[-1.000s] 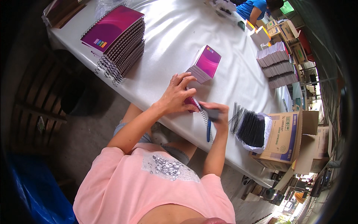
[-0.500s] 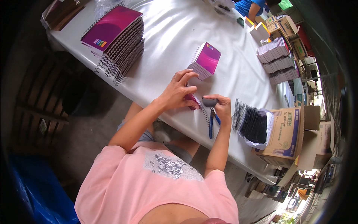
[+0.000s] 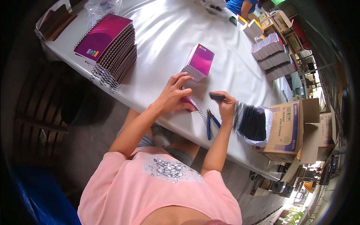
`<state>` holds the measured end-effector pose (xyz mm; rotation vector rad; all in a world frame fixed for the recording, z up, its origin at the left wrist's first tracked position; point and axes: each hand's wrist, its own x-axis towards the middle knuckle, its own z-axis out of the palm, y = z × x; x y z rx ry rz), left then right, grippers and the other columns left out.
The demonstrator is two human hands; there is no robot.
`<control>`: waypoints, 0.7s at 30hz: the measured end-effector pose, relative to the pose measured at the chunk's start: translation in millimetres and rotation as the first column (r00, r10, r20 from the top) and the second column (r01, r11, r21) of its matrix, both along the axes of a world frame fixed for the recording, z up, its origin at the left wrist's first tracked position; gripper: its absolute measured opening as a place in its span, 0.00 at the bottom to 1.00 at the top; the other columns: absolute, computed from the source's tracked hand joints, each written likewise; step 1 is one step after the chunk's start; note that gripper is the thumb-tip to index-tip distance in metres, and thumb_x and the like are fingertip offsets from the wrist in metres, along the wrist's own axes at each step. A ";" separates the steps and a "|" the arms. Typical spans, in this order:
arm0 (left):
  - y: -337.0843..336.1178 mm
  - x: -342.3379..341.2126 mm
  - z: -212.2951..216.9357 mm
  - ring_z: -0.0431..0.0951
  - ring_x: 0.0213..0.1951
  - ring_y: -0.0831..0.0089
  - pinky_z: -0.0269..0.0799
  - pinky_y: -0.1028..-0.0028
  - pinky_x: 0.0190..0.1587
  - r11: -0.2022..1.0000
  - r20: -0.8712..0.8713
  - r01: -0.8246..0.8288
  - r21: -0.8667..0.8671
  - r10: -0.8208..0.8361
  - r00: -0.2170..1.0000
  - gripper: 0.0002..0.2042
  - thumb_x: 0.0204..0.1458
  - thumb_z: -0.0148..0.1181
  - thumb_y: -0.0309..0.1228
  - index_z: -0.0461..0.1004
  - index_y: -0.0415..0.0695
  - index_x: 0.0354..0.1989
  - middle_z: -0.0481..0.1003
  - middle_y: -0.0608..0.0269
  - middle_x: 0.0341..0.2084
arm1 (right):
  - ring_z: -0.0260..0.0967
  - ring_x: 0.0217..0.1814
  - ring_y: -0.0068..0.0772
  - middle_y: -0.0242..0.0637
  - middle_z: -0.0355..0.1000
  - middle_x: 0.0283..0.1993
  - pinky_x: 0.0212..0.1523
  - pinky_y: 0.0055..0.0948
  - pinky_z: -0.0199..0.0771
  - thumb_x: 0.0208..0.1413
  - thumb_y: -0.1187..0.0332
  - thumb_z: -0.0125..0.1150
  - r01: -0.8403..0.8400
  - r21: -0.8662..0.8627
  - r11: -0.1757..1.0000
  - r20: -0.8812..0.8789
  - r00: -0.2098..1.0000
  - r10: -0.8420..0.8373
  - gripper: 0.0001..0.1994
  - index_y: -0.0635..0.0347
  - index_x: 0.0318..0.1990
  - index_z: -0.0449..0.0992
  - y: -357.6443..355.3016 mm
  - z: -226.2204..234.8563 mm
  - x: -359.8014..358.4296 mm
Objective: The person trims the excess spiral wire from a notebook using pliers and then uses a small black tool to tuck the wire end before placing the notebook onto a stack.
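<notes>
The left hand (image 3: 173, 93) pinches a purple notebook (image 3: 188, 104) near the front of the tabletop (image 3: 161, 48), its spiral coil (image 3: 203, 117) trailing; the right hand (image 3: 226, 105) grips a dark grey block (image 3: 216, 96) near blue-handled pliers (image 3: 209, 129).

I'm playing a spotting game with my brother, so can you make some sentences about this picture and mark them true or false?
1. The left hand holds a purple-covered notebook. True.
2. The right hand grips the pliers. False: it holds a dark grey object, and the pliers lie on the table.
3. The pliers have blue handles. True.
4. The tall stack of spiral notebooks stands right of the short purple stack. False: it stands to the left.
5. Black spiral coils sit beside an open cardboard box. True.
</notes>
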<state>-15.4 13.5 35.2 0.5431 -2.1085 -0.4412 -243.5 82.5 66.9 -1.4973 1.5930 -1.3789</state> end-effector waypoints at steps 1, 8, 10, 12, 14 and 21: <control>2.3 -1.7 -2.0 0.55 0.59 0.52 0.55 0.56 0.57 1.000 0.004 0.005 -0.001 -0.005 1.000 0.23 0.30 0.70 0.52 0.69 0.47 0.24 0.64 0.59 0.51 | 0.74 0.39 0.35 0.42 0.76 0.36 0.42 0.28 0.72 0.40 0.83 0.57 0.102 0.031 0.994 -0.224 0.970 -0.093 0.14 0.62 0.37 0.80 0.8 2.5 -10.8; 16.3 -9.2 -13.3 0.60 0.47 0.63 0.52 0.60 0.46 0.949 0.020 -0.311 -0.047 0.312 0.950 0.21 0.34 0.67 0.54 0.69 0.52 0.27 0.63 0.66 0.34 | 0.69 0.47 0.40 0.36 0.70 0.48 0.52 0.39 0.62 0.43 0.69 0.67 0.237 0.037 0.971 -0.413 0.888 -0.201 0.21 0.56 0.48 0.72 22.6 44.8 48.6; 17.7 -8.9 -14.5 0.60 0.44 0.64 0.51 0.61 0.45 0.944 0.013 -0.330 -0.033 0.330 0.944 0.21 0.35 0.66 0.54 0.69 0.53 0.27 0.63 0.66 0.33 | 0.69 0.46 0.40 0.35 0.71 0.45 0.52 0.39 0.61 0.44 0.68 0.67 0.165 0.001 0.986 -0.519 0.843 -0.141 0.18 0.56 0.44 0.73 24.1 25.8 69.8; 16.7 -10.6 -14.6 0.60 0.43 0.65 0.51 0.62 0.44 0.943 0.021 -0.329 -0.060 0.330 0.944 0.21 0.35 0.65 0.55 0.69 0.53 0.26 0.62 0.67 0.32 | 0.69 0.44 0.39 0.35 0.72 0.42 0.51 0.39 0.60 0.44 0.67 0.67 0.090 -0.030 0.996 -0.626 0.775 -0.089 0.15 0.57 0.41 0.74 27.1 9.5 74.0; 16.9 -16.0 -13.3 0.60 0.43 0.65 0.51 0.62 0.44 0.943 0.002 -0.325 -0.070 0.326 0.945 0.21 0.35 0.65 0.55 0.69 0.53 0.26 0.62 0.67 0.32 | 0.69 0.44 0.42 0.38 0.73 0.39 0.46 0.37 0.64 0.45 0.67 0.66 0.126 -0.106 0.986 -0.595 0.786 -0.164 0.11 0.59 0.36 0.75 30.2 -0.2 72.2; 14.5 -5.2 -12.9 0.60 0.43 0.65 0.51 0.62 0.44 0.948 0.105 -0.313 -0.063 0.319 0.942 0.21 0.36 0.64 0.55 0.69 0.53 0.28 0.62 0.67 0.32 | 0.69 0.49 0.34 0.34 0.73 0.42 0.55 0.46 0.51 0.57 0.61 0.53 0.016 0.077 0.997 -0.793 0.607 0.052 0.10 0.55 0.39 0.75 27.9 17.8 76.0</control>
